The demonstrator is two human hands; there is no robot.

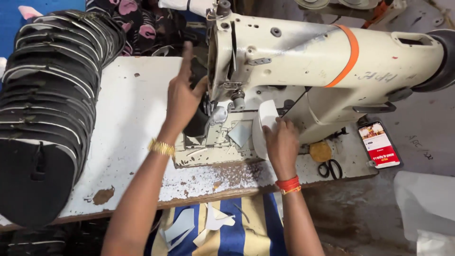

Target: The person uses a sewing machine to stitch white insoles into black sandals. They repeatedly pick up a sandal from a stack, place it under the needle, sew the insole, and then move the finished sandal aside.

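While the left hand (184, 97) is lifted with its fingers loosely spread and the forefinger pointing up, its palm side lies against a black piece (197, 121) that stands on the sewing bed just beside the needle area; whether the fingers actually grip that piece cannot be told, since the hand hides the contact. A gold bracelet (161, 148) sits on that wrist. Just to the right of it, past the presser foot (218, 115), the right hand (281, 142) rests knuckles up with its fingers drawn together on a white curved piece (263, 124), which stands on edge under the arm of the cream sewing machine (303, 61); a grey fabric scrap (241, 133) lies flat between the two hands. Red and gold bangles (288, 185) circle the right wrist. An orange band (350, 56) wraps the machine's arm above the right hand. Further right of that hand, on the worn white table (128, 123), lie a round brownish disc (321, 151), black scissors (330, 168) and a phone (379, 144) with a lit screen. Well to the left of the left hand, a tall curved stack of black pieces with white edges (47, 104) rests on the table. Below both forearms, pale offcuts (208, 223) lie on blue and yellow striped cloth (232, 232).
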